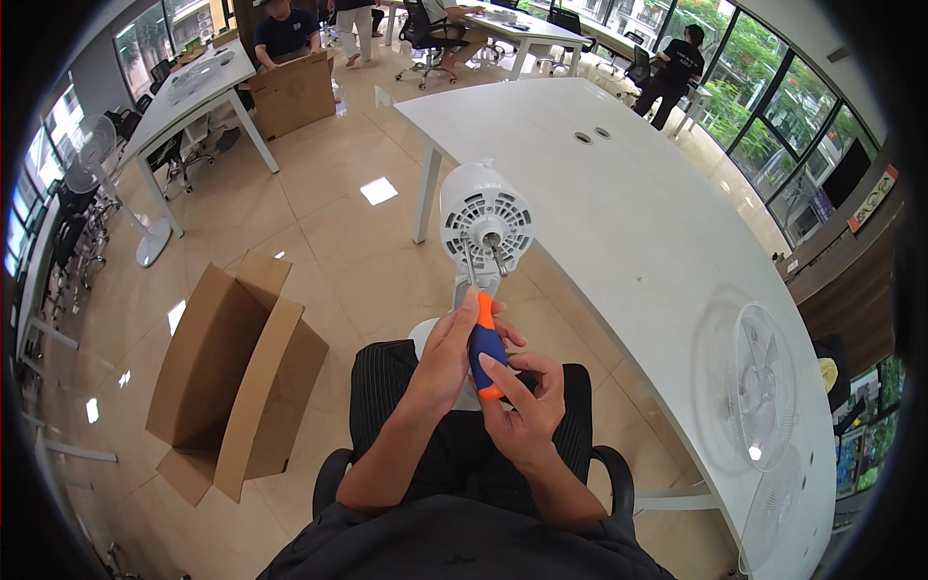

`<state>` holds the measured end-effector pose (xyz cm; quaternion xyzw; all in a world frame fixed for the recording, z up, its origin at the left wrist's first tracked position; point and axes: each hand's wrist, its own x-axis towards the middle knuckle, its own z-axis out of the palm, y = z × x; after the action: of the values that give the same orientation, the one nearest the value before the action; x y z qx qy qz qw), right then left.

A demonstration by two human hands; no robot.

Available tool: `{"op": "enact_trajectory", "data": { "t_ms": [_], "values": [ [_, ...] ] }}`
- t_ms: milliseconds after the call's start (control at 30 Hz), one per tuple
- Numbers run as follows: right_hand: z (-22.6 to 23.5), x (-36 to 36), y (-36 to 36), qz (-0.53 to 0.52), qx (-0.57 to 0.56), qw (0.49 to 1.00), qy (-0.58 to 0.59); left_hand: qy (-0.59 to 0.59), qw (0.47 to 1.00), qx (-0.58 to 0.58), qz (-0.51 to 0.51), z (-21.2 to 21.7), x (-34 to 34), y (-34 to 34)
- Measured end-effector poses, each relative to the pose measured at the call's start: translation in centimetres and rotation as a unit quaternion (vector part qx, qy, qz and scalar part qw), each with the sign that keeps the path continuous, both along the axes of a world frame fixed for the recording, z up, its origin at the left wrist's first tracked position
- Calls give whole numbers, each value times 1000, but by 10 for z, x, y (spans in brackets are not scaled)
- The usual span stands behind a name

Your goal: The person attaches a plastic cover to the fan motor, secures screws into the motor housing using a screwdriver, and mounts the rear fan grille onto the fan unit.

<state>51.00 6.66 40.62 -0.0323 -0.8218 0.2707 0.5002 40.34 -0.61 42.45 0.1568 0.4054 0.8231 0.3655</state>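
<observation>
Your left hand (449, 346) and right hand (527, 411) grasp the orange-and-blue-handled metal screwdriver (488, 353) on your side of the white, cylindrical, slotted fan motor housing (483, 188); ideally, align it squarely

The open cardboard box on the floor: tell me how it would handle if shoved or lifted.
The cardboard box would probably feel light for its size, since its walls look thin. Its splayed flaps would likely swing or bend if grabbed alone. Pushed, it might slide rather than roll, given its flat sides and the glossy floor.
</observation>
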Motion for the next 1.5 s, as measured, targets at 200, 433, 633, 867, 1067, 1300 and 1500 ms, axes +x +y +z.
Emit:
{"op": "enact_trajectory", "data": {
  "t_ms": [200,433,633,867,1067,1300,1500],
  "values": [
    [4,-2,2,-6,10,1000,-2,-7,1000,7,-2,-1,-3,3],
    [15,-6,5,0,21,1000,-3,-21,1000,5,9,9,-3,4],
    [33,-11,14,-35,80,996,13,-43,998,29,-36,13,-7,1],
    [54,-18,5,-40,-10,999,-4,-150,980,122,-56,3,-8,2],
    [49,-12,17,-13,161,986,39,-160,973,141,-89,-13,-17,4],
    [47,-9,10,-36,-75,996,-45,-165,969,168,-73,3,-3,3],
    [57,-13,12,-8,106,994,-6,-158,962,195,-104,-29,-17,7]
  ]
}}
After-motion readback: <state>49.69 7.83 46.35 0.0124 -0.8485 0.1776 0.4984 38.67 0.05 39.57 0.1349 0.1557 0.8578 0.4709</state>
